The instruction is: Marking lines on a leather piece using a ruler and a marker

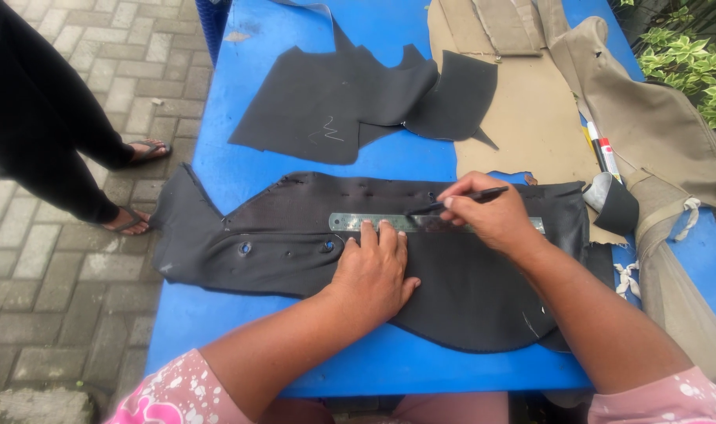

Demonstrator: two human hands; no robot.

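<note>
Head view: a black fabric piece (468, 290) is spread flat across the blue table (216, 314). A metal ruler (350, 222) is laid along its upper part and pressed down by the left hand (373, 275), fingers flat and slightly spread. A dark pen (460, 199) is pinched in the right hand (495, 216), fingers clamped on it, tip set at the ruler's edge. More black cut pieces (334, 102) and tan fabric (530, 118) are seen further back. Another person's sandalled feet (134, 220) are seen on the paving at left.
</note>
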